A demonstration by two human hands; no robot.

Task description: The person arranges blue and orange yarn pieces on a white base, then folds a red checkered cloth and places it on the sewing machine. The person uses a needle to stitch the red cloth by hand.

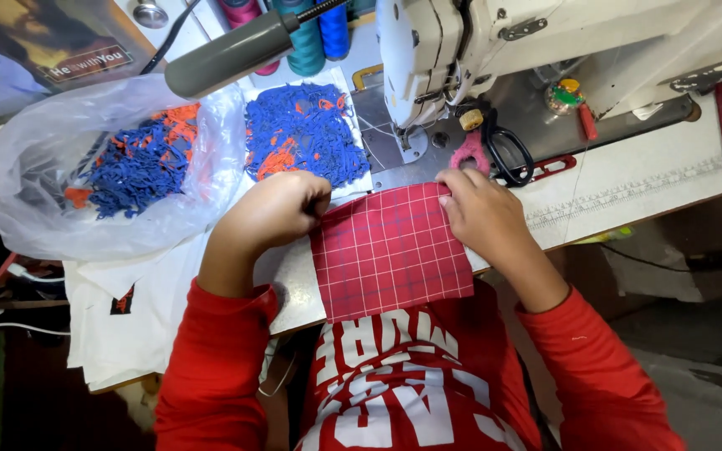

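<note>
At the front edge of the desk (628,196), which is off-white, lies a red fabric piece (388,250) checked with thin white and darker lines. Toward the back left, a blue heap of scraps (304,129) flecked with orange lies on white, and a clear plastic bag (35,159) holds the same colours. The scissors (495,150) have one pink-wrapped and one black handle; the thread cones (315,38) are teal, blue and pink.

Bare table (628,196) lies open to the right of the right hand (482,217); ahead, the sewing machine head (436,50) and black-handled scissors (507,154) block the way; left of the left hand (282,209), a heap of blue and orange scraps (302,129) and a plastic bag (102,159) crowd the surface; a lamp arm (236,50) hangs overhead.
</note>
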